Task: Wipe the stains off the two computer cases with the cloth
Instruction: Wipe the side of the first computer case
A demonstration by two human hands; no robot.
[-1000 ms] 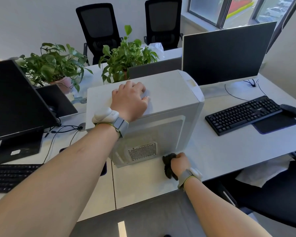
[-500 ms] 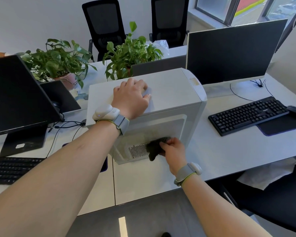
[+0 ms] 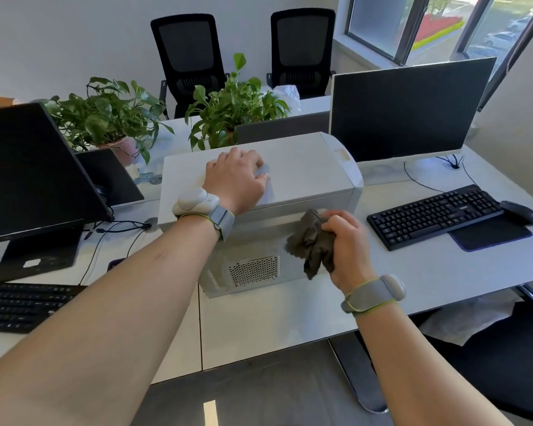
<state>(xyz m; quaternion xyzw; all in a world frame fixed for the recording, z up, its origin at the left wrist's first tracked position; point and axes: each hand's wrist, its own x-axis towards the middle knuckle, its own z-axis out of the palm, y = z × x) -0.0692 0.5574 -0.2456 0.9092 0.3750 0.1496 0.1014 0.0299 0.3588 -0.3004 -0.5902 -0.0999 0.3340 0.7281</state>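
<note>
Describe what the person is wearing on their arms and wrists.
Both forearms are bare, with no sleeves in view. The left wrist carries a grey band with a rounded off-white pod on top and a thin yellow-green cord. The right wrist has a matching grey band with a rounded grey pod and the same yellow-green cord.

One computer case point(image 3: 302, 167), two monitors point(image 3: 410, 109), two keyboards point(image 3: 434, 215), two plants point(image 3: 105, 118), two chairs point(image 3: 188, 53).

Prob. an office: desks w/ monitors point(image 3: 410, 109), keyboards point(image 3: 434, 215), mesh chairs point(image 3: 188, 53).
</note>
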